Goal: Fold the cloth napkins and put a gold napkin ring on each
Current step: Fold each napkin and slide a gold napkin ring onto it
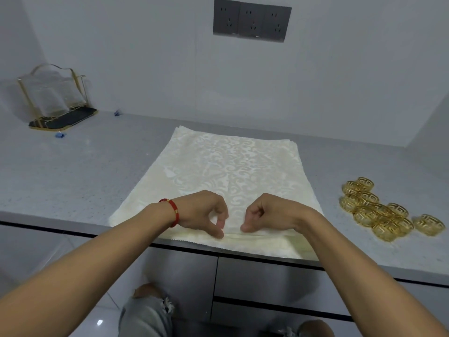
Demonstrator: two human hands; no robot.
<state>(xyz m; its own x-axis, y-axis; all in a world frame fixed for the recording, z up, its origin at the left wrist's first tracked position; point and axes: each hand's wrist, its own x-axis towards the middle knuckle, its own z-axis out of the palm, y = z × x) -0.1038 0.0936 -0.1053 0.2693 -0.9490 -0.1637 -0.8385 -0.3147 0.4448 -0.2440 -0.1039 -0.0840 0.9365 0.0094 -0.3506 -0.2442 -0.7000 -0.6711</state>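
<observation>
From the head view, both forearms reach forward over the near edge of the grey table [73, 171], wrists bent so the hands curl down onto a cream patterned napkin [233, 166]. The left hand [201, 210], with a red bracelet [173, 212] on its wrist, has thumb and forefinger closed in a ring, pinching the cloth at a raised fold near the near edge; its other fingers [220, 223] are curled above. The right hand [264, 212] mirrors it just beside, knuckles bent, thumb and fingertips nipping the same fold. The napkin lies spread flat in the middle of the table, its near hem hanging a little over the edge; layered edges at the far corners suggest more than one cloth stacked, though how many cannot be told. To the right, well apart from the napkin, a loose cluster of gold napkin rings [379, 212] lies on the table. At far left stands a gold wire rack [56, 98] on a dark tray, holding clear glassware that is too blurred to make out. A dark socket panel [251, 20] sits on the wall. Below, the knees are cut off by the picture's edge.
</observation>
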